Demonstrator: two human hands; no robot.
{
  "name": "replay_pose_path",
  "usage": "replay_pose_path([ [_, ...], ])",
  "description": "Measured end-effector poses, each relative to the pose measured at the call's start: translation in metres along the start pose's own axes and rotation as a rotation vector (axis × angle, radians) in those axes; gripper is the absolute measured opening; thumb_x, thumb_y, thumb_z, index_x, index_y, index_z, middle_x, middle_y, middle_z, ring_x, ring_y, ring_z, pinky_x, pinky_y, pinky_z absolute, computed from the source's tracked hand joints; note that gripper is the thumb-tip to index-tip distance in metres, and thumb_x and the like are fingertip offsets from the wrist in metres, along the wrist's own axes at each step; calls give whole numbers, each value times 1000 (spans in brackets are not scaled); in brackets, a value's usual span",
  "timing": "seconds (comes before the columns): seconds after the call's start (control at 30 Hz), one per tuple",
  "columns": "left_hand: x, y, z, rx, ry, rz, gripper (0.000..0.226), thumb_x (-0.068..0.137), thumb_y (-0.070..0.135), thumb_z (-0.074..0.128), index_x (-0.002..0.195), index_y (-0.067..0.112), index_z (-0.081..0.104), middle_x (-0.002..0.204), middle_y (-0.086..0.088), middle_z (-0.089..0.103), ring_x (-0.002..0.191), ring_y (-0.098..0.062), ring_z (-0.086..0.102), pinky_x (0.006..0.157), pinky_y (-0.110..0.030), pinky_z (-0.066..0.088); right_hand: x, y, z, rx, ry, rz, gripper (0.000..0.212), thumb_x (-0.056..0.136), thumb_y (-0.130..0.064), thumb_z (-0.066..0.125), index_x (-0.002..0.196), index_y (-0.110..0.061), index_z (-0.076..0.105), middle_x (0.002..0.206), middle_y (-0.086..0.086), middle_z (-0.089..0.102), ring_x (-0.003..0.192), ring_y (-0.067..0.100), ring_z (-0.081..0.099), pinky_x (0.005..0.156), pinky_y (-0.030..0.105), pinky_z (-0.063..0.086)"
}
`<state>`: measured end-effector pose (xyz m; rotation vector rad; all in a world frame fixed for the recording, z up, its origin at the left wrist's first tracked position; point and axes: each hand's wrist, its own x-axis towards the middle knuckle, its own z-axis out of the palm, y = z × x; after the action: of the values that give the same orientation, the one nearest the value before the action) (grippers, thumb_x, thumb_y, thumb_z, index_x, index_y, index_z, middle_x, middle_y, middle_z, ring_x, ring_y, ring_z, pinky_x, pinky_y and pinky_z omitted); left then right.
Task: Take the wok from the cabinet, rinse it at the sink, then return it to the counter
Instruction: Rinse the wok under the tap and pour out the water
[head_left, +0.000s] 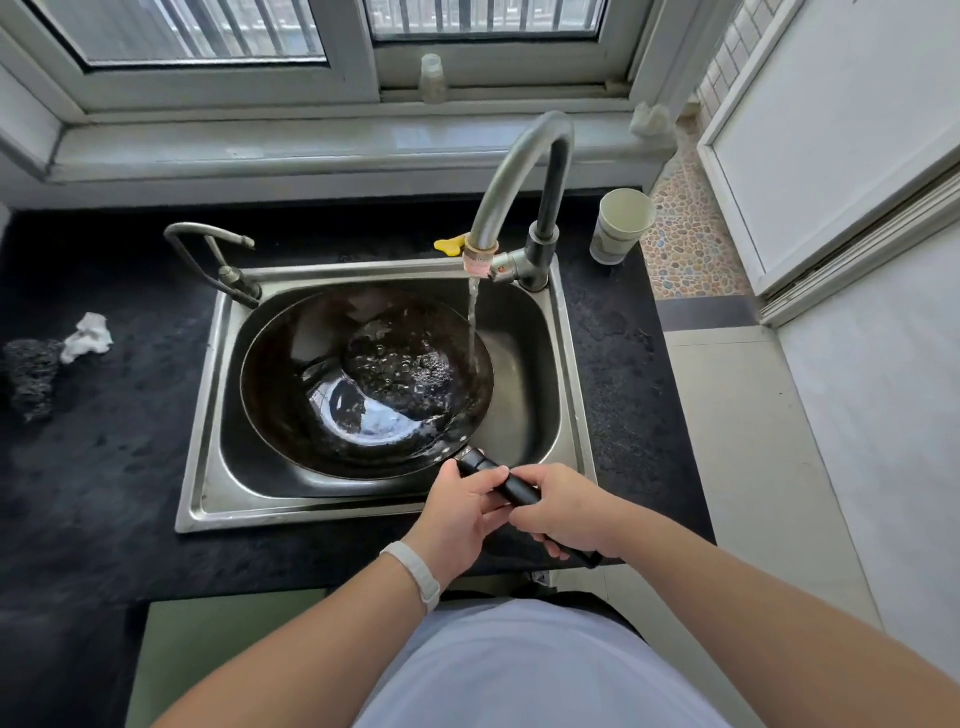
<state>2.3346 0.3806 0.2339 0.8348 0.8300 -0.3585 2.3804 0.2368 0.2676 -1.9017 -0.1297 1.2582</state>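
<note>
The black wok (322, 395) lies in the steel sink (566, 415), with bubbling water pooled in its bowl. Water runs from the tall curved faucet (511, 182) onto the wok's right rim. The wok's black handle (511, 486) sticks out over the sink's front edge. My left hand (460, 512) grips the handle close to the bowl; it wears a white wristband. My right hand (563, 512) grips the handle farther back, and the handle's end shows below it. The dark counter (104, 467) surrounds the sink.
A steel scouring pad (28, 376) and a crumpled white tissue (85, 338) lie on the counter at left. A small second tap (215, 260) stands at the sink's back left. A paper cup (621, 226) stands right of the faucet. A small bottle (434, 78) sits on the windowsill.
</note>
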Motion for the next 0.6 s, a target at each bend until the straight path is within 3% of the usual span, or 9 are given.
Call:
replay_pose_path([
  [0.17,2,12,4,-12,-3,20,24,92,-6,57,106,10,45,100,-16,61,89,-30,67,75,-44,58,9,-1,-4,-76,34,-84,34,83,-8,54,111,-23,64,65,6,57,43,21,52,44,34,48],
  [0.33,6,25,12,-2,9,47,27,92,-8,56,108,10,46,98,-15,62,83,-30,68,60,-40,57,13,-8,-10,-154,97,-177,40,87,-13,58,119,-36,63,76,0,64,44,7,53,44,29,51],
  [0.4,8,29,15,-12,16,55,29,92,-9,55,110,12,47,98,-14,62,83,-29,67,58,-37,58,15,-7,-12,-179,137,-202,47,86,-14,58,124,-42,61,79,0,68,47,8,54,45,33,54],
  [0.5,10,35,21,-36,-14,64,33,93,-11,53,115,13,48,99,-14,61,91,-30,64,74,-44,59,19,-3,-18,-239,180,-232,51,87,-15,59,131,-42,57,72,-7,66,45,5,53,49,31,51],
  [0.6,14,44,28,-43,-38,72,36,94,-11,51,120,13,47,101,-13,61,93,-30,64,82,-46,56,23,-5,-26,-303,219,-258,53,87,-19,59,134,-44,53,76,-5,69,53,14,57,54,36,52],
])
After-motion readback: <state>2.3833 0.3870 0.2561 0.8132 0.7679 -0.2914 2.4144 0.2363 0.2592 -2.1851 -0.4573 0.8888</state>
